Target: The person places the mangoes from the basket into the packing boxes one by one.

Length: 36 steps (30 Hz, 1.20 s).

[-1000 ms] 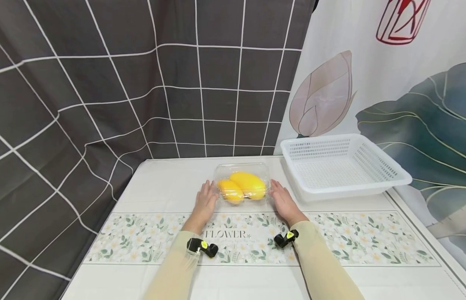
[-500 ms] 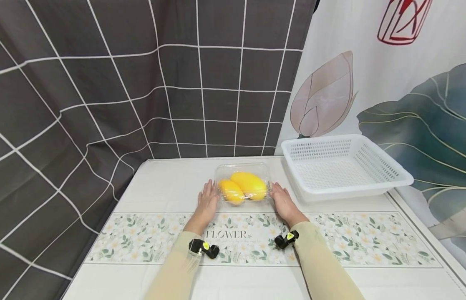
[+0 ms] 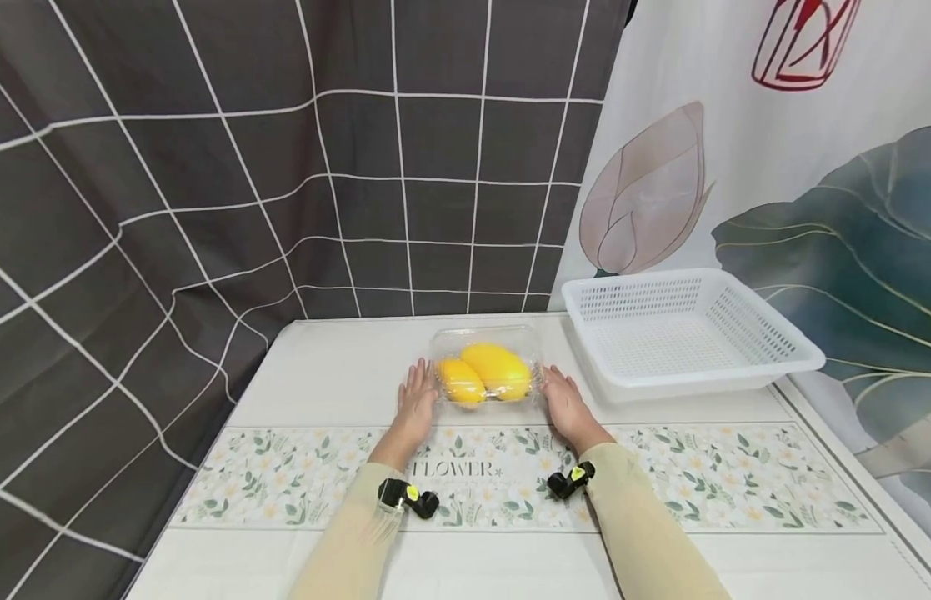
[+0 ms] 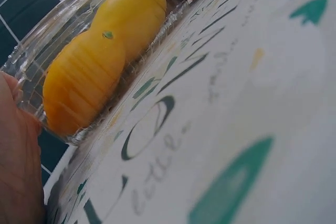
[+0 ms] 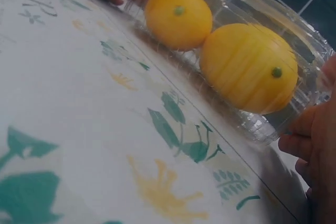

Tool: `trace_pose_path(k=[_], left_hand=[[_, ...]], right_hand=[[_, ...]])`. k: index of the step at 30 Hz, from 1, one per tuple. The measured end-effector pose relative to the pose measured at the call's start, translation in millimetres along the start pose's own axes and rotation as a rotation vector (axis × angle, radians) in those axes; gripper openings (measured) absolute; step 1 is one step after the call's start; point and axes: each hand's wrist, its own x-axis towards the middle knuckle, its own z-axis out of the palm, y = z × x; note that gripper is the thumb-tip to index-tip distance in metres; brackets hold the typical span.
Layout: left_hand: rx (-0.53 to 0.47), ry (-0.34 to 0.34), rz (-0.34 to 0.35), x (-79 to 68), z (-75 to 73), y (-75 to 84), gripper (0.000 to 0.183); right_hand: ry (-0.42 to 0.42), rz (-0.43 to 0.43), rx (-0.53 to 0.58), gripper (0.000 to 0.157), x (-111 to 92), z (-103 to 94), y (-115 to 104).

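Note:
A clear plastic clamshell box [image 3: 513, 335] sits towards the back of the table with two yellow mangoes inside. The larger mango [image 3: 503, 368] lies on the right, partly behind the smaller mango [image 3: 460, 383]. My left hand [image 3: 415, 406] is at the box's left side, fingers extended forward. On the other side, my right hand [image 3: 570, 407] has its fingertips right at the box wall. The right wrist view shows the right hand's fingers [image 5: 296, 142] beside the box's lower edge. In the left wrist view, both mangoes [image 4: 84, 82] show through the lid.
A white perforated plastic basket [image 3: 705, 383] stands at the back right, beyond my right hand. The white table [image 3: 322, 367] carries a flowered band [image 3: 285, 475] across its front half. A dark checked curtain [image 3: 442, 208] hangs behind.
The left hand has edged slightly to the right along the box's side. The box, mangoes, right hand and basket have stayed nearly still.

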Motion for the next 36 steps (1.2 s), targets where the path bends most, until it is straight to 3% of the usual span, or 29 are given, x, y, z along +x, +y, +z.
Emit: trace_pose_path(k=[9,15,20,36], left_hand=[[-0.015,0.054,-0.027,-1.1,5.0,-3.8,0.056],[0.001,0.061,-0.071,-1.1,5.0,4.1,0.055],[-0.045,0.061,-0.11,-0.5,5.4,8.7,0.054],[-0.102,0.102,-0.122,1.7,8.5,8.2,0.056]], right_hand=[[0.041,0.079,-0.121,0.056,-2.5,10.9,-8.4],[0.086,0.095,-0.087,0.058,-3.0,14.7,-9.9],[0.114,0.085,-0.063,0.059,-3.5,14.9,-12.3],[0.132,0.086,-0.05,0.06,-0.7,16.5,-12.5]])
